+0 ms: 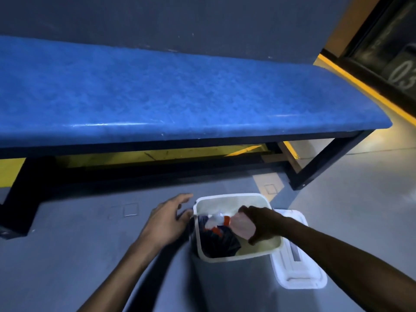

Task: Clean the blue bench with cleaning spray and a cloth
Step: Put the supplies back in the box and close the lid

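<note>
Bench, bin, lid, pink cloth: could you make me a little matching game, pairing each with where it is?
Things:
1. bench
2. bin
3. lid
4. pink cloth

Places:
A. flat on the floor, to the right of the bin
B. in the right hand, inside the bin
C. against the dark wall
D. on the floor between the two hands

Pairs: 1-C, 2-D, 3-A, 4-B

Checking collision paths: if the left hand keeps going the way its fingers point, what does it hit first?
Likely the bin: the left hand is open, its fingers aimed up-right past the rim's near-left corner. It may skim by toward the floor under the bench; depth is unclear.
</note>
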